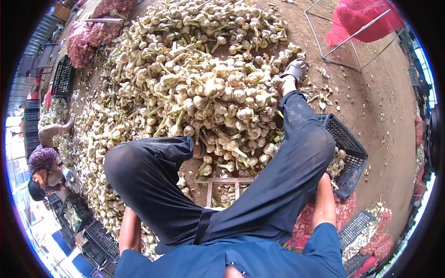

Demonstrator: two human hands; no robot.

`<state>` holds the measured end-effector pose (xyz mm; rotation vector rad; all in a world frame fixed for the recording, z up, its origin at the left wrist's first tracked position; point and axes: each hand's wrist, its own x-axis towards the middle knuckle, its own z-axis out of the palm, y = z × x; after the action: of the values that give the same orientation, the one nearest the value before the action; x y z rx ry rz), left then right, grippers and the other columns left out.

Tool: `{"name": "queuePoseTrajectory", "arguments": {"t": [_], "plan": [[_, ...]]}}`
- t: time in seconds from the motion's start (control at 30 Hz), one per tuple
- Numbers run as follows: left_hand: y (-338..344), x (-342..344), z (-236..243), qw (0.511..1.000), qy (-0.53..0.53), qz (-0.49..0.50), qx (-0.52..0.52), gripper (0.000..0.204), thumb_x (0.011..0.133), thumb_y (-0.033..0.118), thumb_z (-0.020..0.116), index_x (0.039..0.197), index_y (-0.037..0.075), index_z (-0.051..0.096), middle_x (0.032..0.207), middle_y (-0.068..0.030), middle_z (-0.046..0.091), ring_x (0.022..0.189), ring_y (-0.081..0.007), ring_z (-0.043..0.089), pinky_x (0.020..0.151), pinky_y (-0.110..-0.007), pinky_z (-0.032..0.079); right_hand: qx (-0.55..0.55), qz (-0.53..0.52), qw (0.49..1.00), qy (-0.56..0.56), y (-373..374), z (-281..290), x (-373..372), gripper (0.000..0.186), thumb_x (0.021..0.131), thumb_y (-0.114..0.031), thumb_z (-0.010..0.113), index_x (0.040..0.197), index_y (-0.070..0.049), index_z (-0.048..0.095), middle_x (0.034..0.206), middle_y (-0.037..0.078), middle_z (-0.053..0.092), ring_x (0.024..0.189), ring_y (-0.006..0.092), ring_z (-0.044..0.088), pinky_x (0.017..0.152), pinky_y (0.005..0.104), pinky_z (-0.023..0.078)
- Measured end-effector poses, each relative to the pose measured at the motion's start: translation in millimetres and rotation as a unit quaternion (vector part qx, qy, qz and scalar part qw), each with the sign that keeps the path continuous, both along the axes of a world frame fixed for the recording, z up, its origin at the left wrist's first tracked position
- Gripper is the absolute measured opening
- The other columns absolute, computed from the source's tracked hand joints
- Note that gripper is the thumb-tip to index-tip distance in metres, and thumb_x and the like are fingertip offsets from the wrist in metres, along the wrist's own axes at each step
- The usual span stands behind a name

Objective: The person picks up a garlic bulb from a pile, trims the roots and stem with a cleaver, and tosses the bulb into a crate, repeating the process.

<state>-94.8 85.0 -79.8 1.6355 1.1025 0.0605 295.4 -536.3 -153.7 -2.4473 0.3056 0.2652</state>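
Blue shirt (194, 259), garlic (211, 88) beyond, fingers hidden

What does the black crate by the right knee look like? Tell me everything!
The black crate looks plastic, with lots of small holes in its walls. Its open top shows garlic bulbs inside. It sits on the ground beside the person's right leg, which hides part of it, so I can't tell whether they touch.

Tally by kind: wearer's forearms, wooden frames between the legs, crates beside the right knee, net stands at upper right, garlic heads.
Forearms: 2
Wooden frame: 1
Crate: 1
Net stand: 1
Total: 5, leaving out garlic heads, too many and overlapping to count
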Motion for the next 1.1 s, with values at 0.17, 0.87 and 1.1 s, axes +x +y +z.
{"name": "queuePoseTrajectory", "arguments": {"t": [0.17,0.87,1.1], "plan": [[7,116,21,0.994,-0.078,-0.074,-0.015,0.039,0.093,0.013,0.069,0.13,0.007,0.058,0.114,-0.0052,0.065,0.096,-0.0122,0.063,0.081,-0.027,0.052,-0.015,-0.026,1.0,0.009,-33,-9,-14,0.035,0.093,-0.033,0.055,0.095,0.001,0.065,0.082,0.012,0.065,0.073,0.0253,0.06,0.063,0.0413,0.045],[44,176,-55,0.969,-0.233,-0.057,-0.054,0.06,0.088,0.01,0.072,0.142,0.012,0.046,0.114,-0.0062,0.066,0.091,-0.0172,0.065,0.079,-0.032,0.055,0.113,0.061,0.988,0.086,-8,-2,20,0.025,0.09,-0.025,0.06,0.087,0.0,0.064,0.072,0.003,0.059,0.062,0.0139,0.053,0.055,0.0344,0.043],[21,191,165,0.914,-0.383,-0.117,-0.069,0.059,0.092,0.032,0.065,0.142,0.006,0.047,0.109,-0.0041,0.066,0.075,-0.0113,0.058,0.067,-0.026,0.047,0.212,0.016,0.97,-0.122,17,119,20,0.032,0.097,-0.037,0.063,0.096,-0.005,0.061,0.074,-0.001,0.051,0.052,0.0088,0.048,0.045,0.0256,0.051]]}}
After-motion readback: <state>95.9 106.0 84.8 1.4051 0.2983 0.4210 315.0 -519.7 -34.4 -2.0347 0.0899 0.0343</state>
